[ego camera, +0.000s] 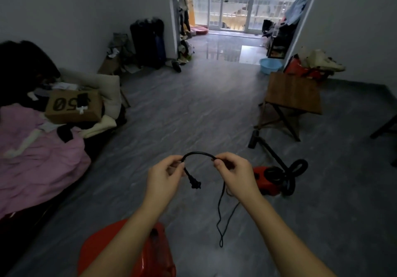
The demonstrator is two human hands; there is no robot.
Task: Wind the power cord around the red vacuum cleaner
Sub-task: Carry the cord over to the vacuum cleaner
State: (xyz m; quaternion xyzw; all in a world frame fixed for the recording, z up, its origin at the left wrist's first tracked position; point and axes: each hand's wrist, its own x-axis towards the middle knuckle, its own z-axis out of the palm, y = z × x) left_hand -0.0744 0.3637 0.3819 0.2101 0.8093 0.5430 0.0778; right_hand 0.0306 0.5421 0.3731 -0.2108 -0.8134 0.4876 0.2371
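Head view: both hands are raised in front of the body, holding the black power cord point(198, 153) between them so that it arches from one hand to the other. The left hand point(165, 175) pinches the cord near its end with curled fingers, and the plug point(195, 184) hangs just below that hand. The right hand point(234, 173) grips the cord with thumb and fingers closed round it. From this hand the rest of the cord drops toward the floor, makes a narrow loop low down and rises again behind the right wrist. Where it ends is hidden.

The red vacuum cleaner point(267, 182) sits on the grey tiled floor point(193, 109), just beyond the right hand, with its black hose point(297, 167) coiled at its far side and a black wand point(272, 154) running away toward a wooden folding table point(293, 93). No cord can be seen wound on its body.

Under the left forearm lies a glossy red object point(156, 253); I cannot tell what it is. At the left are pink bedding point(38, 158) and a cardboard box point(74, 107). Farther off stand a black suitcase point(148, 42) and a blue basin point(269, 65).
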